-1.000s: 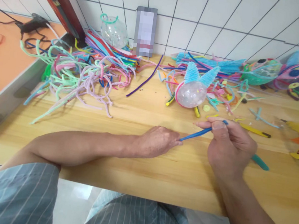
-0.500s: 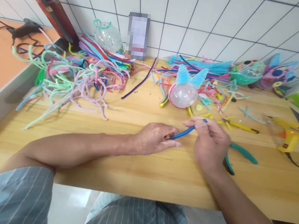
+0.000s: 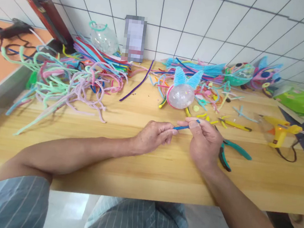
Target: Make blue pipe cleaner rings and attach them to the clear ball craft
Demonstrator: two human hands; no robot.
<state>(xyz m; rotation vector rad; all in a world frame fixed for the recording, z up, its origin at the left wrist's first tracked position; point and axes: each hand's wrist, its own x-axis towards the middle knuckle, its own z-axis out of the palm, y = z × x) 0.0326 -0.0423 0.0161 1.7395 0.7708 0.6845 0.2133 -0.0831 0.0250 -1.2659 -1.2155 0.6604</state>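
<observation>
Stretched between both hands is a short blue pipe cleaner (image 3: 181, 127), its middle showing and its ends mostly covered by fingers. My left hand (image 3: 154, 136) pinches one end between thumb and fingers. At the other end, my right hand (image 3: 205, 141) grips it, with a blue tip poking out above the thumb. Just beyond the hands sits a clear plastic ball (image 3: 182, 96) with a pink band and two light-blue pipe cleaner ears (image 3: 187, 77). Teal-handled pliers (image 3: 236, 150) lie beside my right hand, partly hidden by it.
A tangled heap of pipe cleaners (image 3: 62, 80) covers the left side. A purple pipe cleaner (image 3: 137, 80) lies mid-table. At right are a yellow glue gun (image 3: 280, 131) and a yellow cutter (image 3: 236, 125). A phone (image 3: 134, 39) leans on the tiled wall near a red cylinder (image 3: 40, 6).
My left hand has closed its fingers and thumb on the blue pipe cleaner, which now lies flatter and shows less length between the hands. The camera view has shifted slightly right.
</observation>
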